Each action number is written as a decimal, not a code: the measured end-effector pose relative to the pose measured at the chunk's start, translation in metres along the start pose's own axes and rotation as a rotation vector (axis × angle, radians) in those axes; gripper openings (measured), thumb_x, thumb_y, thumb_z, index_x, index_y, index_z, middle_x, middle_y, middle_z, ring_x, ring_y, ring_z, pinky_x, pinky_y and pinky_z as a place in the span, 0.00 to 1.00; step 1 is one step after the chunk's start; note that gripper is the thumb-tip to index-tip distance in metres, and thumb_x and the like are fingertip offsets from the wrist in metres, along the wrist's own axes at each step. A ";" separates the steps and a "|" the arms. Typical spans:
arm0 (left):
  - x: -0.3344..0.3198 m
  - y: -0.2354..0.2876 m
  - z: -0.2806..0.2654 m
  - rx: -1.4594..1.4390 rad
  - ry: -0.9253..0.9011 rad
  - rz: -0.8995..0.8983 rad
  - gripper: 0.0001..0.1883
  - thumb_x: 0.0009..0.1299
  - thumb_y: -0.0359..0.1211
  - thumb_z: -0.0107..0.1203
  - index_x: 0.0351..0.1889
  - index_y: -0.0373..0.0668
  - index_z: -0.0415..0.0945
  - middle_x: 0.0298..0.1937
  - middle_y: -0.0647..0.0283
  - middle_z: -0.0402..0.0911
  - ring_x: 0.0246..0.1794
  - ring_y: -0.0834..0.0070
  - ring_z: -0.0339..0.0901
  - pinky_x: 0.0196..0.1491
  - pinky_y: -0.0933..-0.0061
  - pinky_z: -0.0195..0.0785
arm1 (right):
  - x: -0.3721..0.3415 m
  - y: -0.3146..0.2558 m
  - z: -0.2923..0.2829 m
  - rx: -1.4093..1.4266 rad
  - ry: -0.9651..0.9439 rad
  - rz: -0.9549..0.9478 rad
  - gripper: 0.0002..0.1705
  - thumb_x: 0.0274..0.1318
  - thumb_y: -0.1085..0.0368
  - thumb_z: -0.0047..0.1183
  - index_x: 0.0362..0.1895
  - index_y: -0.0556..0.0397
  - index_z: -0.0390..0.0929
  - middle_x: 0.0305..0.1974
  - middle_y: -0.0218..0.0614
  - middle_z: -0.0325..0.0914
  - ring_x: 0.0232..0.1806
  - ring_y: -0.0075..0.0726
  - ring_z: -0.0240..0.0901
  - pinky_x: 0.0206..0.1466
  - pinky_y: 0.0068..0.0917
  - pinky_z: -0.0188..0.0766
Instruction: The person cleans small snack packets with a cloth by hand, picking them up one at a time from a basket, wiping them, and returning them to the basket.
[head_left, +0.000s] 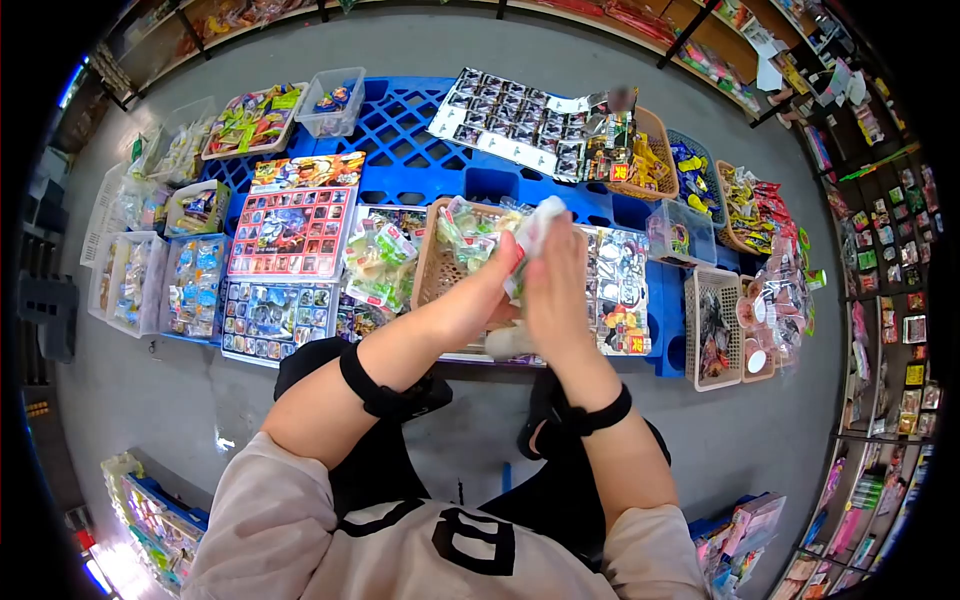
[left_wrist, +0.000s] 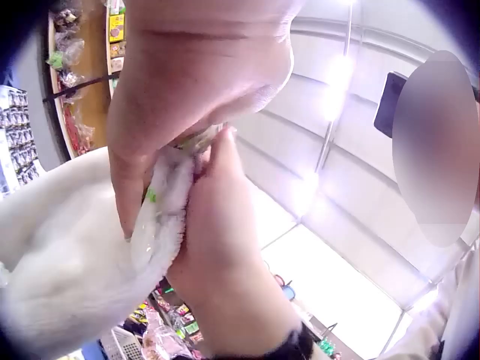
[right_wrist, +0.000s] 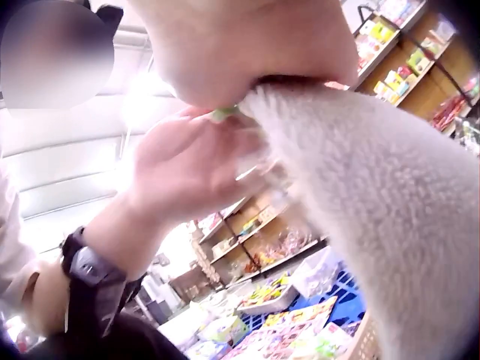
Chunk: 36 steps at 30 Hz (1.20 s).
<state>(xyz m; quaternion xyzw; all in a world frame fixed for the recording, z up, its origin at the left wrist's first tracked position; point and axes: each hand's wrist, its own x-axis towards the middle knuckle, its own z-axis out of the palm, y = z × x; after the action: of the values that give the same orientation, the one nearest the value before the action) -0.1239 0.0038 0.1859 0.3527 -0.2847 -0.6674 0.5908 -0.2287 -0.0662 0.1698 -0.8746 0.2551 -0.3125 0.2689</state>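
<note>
Both hands meet over a tan basket (head_left: 428,265) and grip a white fluffy cloth (head_left: 541,222). Its fleecy pile fills much of the right wrist view, and another pale end hangs below the hands in the head view. My left hand (head_left: 485,290) curls its fingers over the cloth's edge; my right hand (head_left: 560,290) holds it from the other side, palm facing the left. A small clear piece with a green mark (left_wrist: 152,195) shows in the folds under the left fingers. Inside the basket lie clear packets (head_left: 465,235) with green labels, partly hidden by the hands.
More green-labelled packets (head_left: 382,265) lie left of the basket on printed card sheets (head_left: 285,235). A blue pallet (head_left: 400,125) carries everything. Bins of sweets and toys line both ends, including a clear bin (head_left: 333,103) and a beige basket (head_left: 714,325). Stocked shelves (head_left: 880,240) stand right.
</note>
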 end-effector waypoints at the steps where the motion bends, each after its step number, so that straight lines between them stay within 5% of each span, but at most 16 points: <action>1: 0.000 -0.002 -0.001 -0.002 -0.003 0.002 0.37 0.65 0.59 0.15 0.64 0.45 0.43 0.65 0.64 0.50 0.64 0.67 0.51 0.62 0.65 0.48 | -0.003 0.001 0.000 -0.004 0.000 -0.001 0.30 0.56 0.57 0.37 0.58 0.63 0.51 0.62 0.54 0.45 0.66 0.57 0.34 0.64 0.52 0.28; 3: -0.001 -0.002 -0.002 -0.034 -0.053 0.054 0.37 0.64 0.61 0.17 0.64 0.49 0.44 0.62 0.61 0.55 0.63 0.70 0.52 0.60 0.67 0.50 | -0.015 -0.005 0.003 -0.154 -0.038 -0.204 0.33 0.55 0.54 0.36 0.59 0.63 0.50 0.62 0.53 0.45 0.66 0.58 0.33 0.63 0.54 0.27; 4: -0.006 0.007 0.008 -0.138 0.078 0.035 0.37 0.64 0.60 0.17 0.64 0.46 0.44 0.62 0.59 0.55 0.63 0.70 0.52 0.62 0.68 0.47 | -0.021 -0.029 0.004 -0.057 -0.062 -0.191 0.35 0.54 0.52 0.38 0.59 0.64 0.50 0.62 0.52 0.45 0.66 0.58 0.34 0.63 0.53 0.28; 11: -0.005 -0.001 0.005 0.091 0.002 0.002 0.39 0.64 0.61 0.18 0.64 0.44 0.41 0.64 0.58 0.50 0.64 0.69 0.51 0.62 0.67 0.48 | -0.006 -0.006 -0.013 -0.170 -0.115 -0.101 0.34 0.51 0.52 0.40 0.57 0.64 0.54 0.60 0.53 0.49 0.65 0.58 0.37 0.63 0.54 0.29; 17: -0.005 -0.010 0.000 -0.109 0.045 0.031 0.36 0.65 0.60 0.24 0.64 0.48 0.45 0.62 0.62 0.55 0.62 0.72 0.52 0.59 0.63 0.51 | -0.016 -0.023 -0.001 0.007 -0.105 -0.064 0.27 0.54 0.59 0.33 0.57 0.61 0.56 0.61 0.50 0.48 0.66 0.54 0.35 0.62 0.55 0.28; 21: -0.003 -0.007 0.002 0.120 0.165 -0.044 0.30 0.66 0.56 0.33 0.59 0.47 0.55 0.53 0.67 0.63 0.49 0.79 0.61 0.46 0.73 0.58 | 0.001 -0.001 -0.016 0.219 -0.072 -0.019 0.25 0.59 0.59 0.26 0.56 0.60 0.60 0.62 0.47 0.46 0.64 0.51 0.40 0.65 0.41 0.33; 23: -0.005 0.002 0.002 0.224 0.271 0.000 0.27 0.66 0.54 0.37 0.56 0.47 0.58 0.48 0.69 0.66 0.47 0.81 0.61 0.43 0.76 0.59 | 0.000 0.002 -0.019 0.268 -0.043 -0.051 0.21 0.58 0.63 0.34 0.54 0.59 0.63 0.60 0.44 0.51 0.62 0.45 0.46 0.63 0.33 0.42; 26: 0.003 0.003 -0.009 0.181 0.220 0.093 0.19 0.67 0.48 0.42 0.45 0.44 0.67 0.38 0.71 0.71 0.39 0.83 0.66 0.39 0.80 0.60 | 0.002 0.000 -0.023 0.864 0.064 0.243 0.20 0.48 0.71 0.51 0.48 0.60 0.67 0.52 0.39 0.59 0.56 0.33 0.55 0.56 0.26 0.54; 28: 0.003 0.002 -0.008 0.170 0.233 0.207 0.14 0.67 0.41 0.45 0.36 0.40 0.72 0.32 0.70 0.73 0.32 0.85 0.67 0.38 0.82 0.60 | -0.001 -0.008 -0.018 0.844 0.033 0.303 0.18 0.48 0.69 0.52 0.45 0.59 0.68 0.50 0.38 0.61 0.52 0.32 0.59 0.53 0.25 0.57; 30: 0.000 0.000 -0.006 0.270 0.265 0.231 0.14 0.67 0.41 0.45 0.34 0.39 0.72 0.31 0.70 0.72 0.32 0.85 0.66 0.38 0.82 0.60 | -0.005 -0.019 -0.015 0.676 0.019 0.378 0.14 0.50 0.64 0.52 0.38 0.58 0.68 0.39 0.36 0.70 0.38 0.28 0.67 0.42 0.22 0.64; 33: -0.001 -0.003 -0.002 0.492 0.306 0.330 0.14 0.67 0.40 0.45 0.32 0.37 0.73 0.29 0.70 0.71 0.29 0.87 0.64 0.35 0.82 0.59 | -0.012 -0.012 -0.009 0.432 0.030 0.353 0.14 0.53 0.60 0.49 0.39 0.57 0.68 0.33 0.36 0.72 0.34 0.25 0.67 0.38 0.20 0.65; 36: 0.000 -0.004 -0.002 0.586 0.359 0.397 0.15 0.67 0.40 0.45 0.31 0.36 0.73 0.24 0.72 0.69 0.25 0.88 0.62 0.30 0.84 0.58 | -0.009 -0.016 -0.009 0.697 0.149 0.477 0.16 0.59 0.58 0.40 0.41 0.59 0.68 0.34 0.35 0.73 0.34 0.22 0.67 0.37 0.19 0.64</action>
<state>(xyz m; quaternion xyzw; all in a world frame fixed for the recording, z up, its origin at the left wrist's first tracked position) -0.1251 0.0047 0.1816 0.5554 -0.4182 -0.3583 0.6232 -0.2362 -0.0521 0.1820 -0.6231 0.3480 -0.3714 0.5939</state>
